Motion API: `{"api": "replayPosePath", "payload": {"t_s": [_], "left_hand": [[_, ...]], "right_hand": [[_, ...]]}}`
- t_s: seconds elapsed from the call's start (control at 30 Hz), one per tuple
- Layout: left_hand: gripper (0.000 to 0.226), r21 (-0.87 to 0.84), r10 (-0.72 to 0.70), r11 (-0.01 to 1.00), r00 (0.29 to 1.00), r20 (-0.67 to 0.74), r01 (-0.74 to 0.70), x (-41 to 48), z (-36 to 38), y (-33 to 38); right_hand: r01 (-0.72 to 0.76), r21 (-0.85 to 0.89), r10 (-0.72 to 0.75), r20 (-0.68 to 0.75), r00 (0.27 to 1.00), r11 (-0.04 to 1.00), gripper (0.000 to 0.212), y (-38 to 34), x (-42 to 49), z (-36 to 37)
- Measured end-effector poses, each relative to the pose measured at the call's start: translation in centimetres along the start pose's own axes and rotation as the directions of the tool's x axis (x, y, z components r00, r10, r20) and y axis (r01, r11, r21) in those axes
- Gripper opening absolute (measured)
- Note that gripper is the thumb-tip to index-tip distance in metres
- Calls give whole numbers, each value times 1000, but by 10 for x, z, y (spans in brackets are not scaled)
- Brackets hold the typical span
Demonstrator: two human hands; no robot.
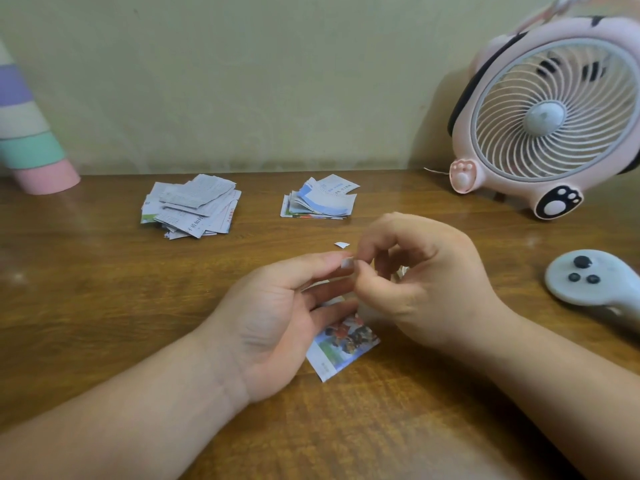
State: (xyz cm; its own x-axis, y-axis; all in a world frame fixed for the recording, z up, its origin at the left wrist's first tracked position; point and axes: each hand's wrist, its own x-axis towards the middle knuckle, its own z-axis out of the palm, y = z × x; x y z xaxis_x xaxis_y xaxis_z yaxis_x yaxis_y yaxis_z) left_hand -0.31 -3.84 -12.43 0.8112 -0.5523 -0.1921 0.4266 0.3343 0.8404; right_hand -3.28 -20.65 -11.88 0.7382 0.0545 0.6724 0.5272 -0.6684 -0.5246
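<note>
A wooden tabletop [104,306] is seen, with a pink fan [554,112] at its far right and a striped pastel cone [31,140] at its far left. The left hand [277,317] is held nearly flat, its thumb tip touching the right hand [422,275], whose fingers are curled and pinched on a white paper scrap [402,271], mostly hidden. Two piles of clippings, grey [190,209] and blue [320,199], are laid near the wall. A white controller [595,278] is placed right. A picture clipping [346,344] is left flat beneath the hands; a tiny chip [342,244] lies just beyond them.
</note>
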Motion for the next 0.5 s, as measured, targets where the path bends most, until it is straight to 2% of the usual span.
{"api": "replayPosePath", "payload": {"t_s": [0.07, 0.13, 0.2, 0.3, 0.5], "left_hand": [[32, 30, 21, 999, 1000, -19, -20, 1, -1, -1], [40, 16, 17, 1000, 997, -76, -16, 2, -2, -1], [26, 12, 6, 1000, 994, -108, -5, 3, -3, -1], [8, 37, 5, 999, 995, -103, -1, -1, 2, 1], [30, 57, 40, 998, 990, -132, -33, 2, 2, -2]], "right_hand": [[-59, 68, 58, 10, 998, 996, 12, -3, -2, 0], [-190, 227, 189, 26, 982, 955, 10, -4, -3, -1], [-296, 335, 297, 49, 953, 894, 9, -3, -3, -3], [-352, 377, 337, 105, 935, 857, 10, -5, -1, -7], [-475, 375, 416, 232, 879, 796, 24, -18, -3, -6]]}}
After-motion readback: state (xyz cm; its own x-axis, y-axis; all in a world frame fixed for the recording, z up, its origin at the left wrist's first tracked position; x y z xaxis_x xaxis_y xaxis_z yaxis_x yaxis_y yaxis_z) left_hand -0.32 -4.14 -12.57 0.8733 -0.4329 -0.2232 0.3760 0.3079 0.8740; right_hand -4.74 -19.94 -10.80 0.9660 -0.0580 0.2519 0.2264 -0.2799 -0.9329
